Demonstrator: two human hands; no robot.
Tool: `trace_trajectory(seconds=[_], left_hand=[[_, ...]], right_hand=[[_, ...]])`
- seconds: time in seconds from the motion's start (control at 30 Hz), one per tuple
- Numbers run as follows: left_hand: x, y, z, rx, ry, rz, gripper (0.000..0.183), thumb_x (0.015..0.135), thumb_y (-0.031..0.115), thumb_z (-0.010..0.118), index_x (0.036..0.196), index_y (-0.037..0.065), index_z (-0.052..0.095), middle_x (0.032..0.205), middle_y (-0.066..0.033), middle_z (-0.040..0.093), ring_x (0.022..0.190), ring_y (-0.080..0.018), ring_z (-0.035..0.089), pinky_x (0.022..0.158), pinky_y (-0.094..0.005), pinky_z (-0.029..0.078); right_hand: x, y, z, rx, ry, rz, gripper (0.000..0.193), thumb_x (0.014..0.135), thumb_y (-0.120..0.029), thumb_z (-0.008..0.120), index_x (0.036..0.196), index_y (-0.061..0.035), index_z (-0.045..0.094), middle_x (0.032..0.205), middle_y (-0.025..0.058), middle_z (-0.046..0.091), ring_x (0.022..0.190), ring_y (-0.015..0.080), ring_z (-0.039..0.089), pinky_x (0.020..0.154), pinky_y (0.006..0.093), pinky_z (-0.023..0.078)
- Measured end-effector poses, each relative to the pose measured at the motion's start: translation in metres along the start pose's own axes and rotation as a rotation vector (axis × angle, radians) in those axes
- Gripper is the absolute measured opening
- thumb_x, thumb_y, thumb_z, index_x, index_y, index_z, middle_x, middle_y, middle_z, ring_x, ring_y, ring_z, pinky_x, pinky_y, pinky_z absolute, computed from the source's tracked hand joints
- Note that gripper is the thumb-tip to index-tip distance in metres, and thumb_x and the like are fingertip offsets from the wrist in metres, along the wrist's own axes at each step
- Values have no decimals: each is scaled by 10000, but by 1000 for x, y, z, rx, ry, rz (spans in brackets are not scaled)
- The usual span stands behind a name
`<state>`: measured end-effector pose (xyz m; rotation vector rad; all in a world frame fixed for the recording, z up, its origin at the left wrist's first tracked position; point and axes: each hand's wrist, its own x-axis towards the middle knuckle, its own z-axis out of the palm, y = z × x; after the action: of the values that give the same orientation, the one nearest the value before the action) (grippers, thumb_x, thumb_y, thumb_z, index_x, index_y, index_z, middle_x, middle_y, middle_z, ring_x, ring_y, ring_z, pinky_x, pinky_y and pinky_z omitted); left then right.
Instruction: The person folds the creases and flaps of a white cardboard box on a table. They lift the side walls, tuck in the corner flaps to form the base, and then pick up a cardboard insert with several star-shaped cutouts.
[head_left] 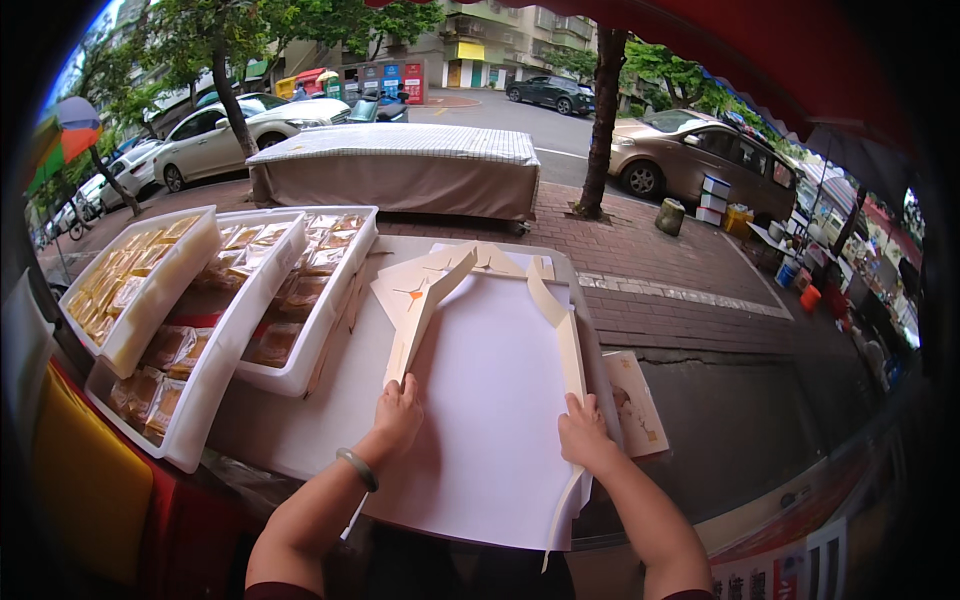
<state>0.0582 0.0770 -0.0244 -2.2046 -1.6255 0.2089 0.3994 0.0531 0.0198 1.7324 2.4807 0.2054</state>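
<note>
A large unfolded cardboard box [488,400] lies before me, its white inner face up. Its cream outer side shows on the raised edges, and a printed flap [412,295] with an orange spot folds up at the far left. My left hand [398,415] is closed on the left side flap. A green bangle [357,468] circles that wrist. My right hand [584,430] pinches the right side flap, which stands partly upright. The right flap's near end curls down past the table's front edge. Both hands' thumbs are partly hidden.
Under the box is a pale table [290,430]. White trays [205,380] of wrapped pastries stand at the left. A printed cream board [634,405] lies right of the box. Beyond are a cloth-covered stand [400,180], a tree trunk [603,120] and parked cars.
</note>
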Motion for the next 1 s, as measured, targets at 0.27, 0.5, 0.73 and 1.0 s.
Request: trace_trajectory(seconds=[0.27, 0.5, 0.73, 1.0], left_hand=[[1, -26, 26, -183, 45, -124, 198, 893, 108, 622, 1038, 1, 706, 1322, -141, 495, 1010, -326, 589, 754, -365, 601], [-10, -45, 0, -198, 104, 13, 36, 795, 13, 626, 784, 14, 661, 1011, -133, 590, 986, -366, 595, 738, -425, 598], [-27, -63, -52, -335, -156, 112, 159, 776, 88, 609, 845, -6, 716, 1060, -170, 627, 1015, -402, 628, 829, -455, 581], [-46, -79, -74, -447, -301, 270, 183, 754, 128, 597, 801, -14, 702, 1184, -163, 644, 967, -405, 626, 883, -454, 530]], right_hand=[[6, 8, 15, 164, 167, 28, 132, 817, 21, 618, 927, -5, 688, 1205, 157, 546, 1007, 401, 554, 821, 467, 553], [-1, 18, 10, 173, 89, 2, 155, 823, 22, 593, 965, 0, 650, 1093, 169, 617, 1015, 411, 559, 871, 471, 548], [-9, 31, -67, 430, -760, -72, 699, 735, -422, 816, 1216, 27, 580, 1368, 196, 522, 1297, 407, 455, 1060, 405, 436], [-11, 65, -43, 329, -767, -443, 1176, 477, -610, 942, 1300, 108, 505, 1531, 272, 297, 1352, 439, 427, 1116, 420, 400]])
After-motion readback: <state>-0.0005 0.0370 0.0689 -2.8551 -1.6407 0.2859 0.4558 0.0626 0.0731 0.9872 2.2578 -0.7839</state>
